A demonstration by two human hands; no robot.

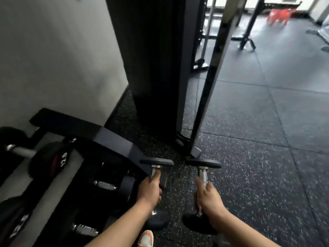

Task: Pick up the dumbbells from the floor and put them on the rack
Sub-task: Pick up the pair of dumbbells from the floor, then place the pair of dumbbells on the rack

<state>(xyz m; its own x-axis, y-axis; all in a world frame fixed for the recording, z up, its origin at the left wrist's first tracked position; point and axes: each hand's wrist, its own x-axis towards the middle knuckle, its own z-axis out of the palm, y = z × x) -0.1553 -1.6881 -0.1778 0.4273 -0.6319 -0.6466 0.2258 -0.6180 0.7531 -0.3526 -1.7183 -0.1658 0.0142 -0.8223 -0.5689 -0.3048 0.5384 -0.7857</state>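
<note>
My left hand [150, 190] is closed around the chrome handle of a black dumbbell [156, 162], held lengthwise above the speckled floor. My right hand [207, 195] grips the handle of a second black dumbbell [203, 163] beside it, parallel to the first. The dark dumbbell rack [114, 139] stands at the lower left, against the wall. It carries several dumbbells, one marked 12.5 [53, 160] on the upper tier and chrome-handled ones [105, 185] lower down. The left dumbbell's far head hangs just past the rack's right end.
A tall black machine column [156, 68] and a slanted metal post [213, 77] rise straight ahead on the rubber floor [267, 157]. A grey wall [53, 59] is behind the rack. My orange and white shoe [146, 238] shows at the bottom. Red chairs [279, 15] stand far back.
</note>
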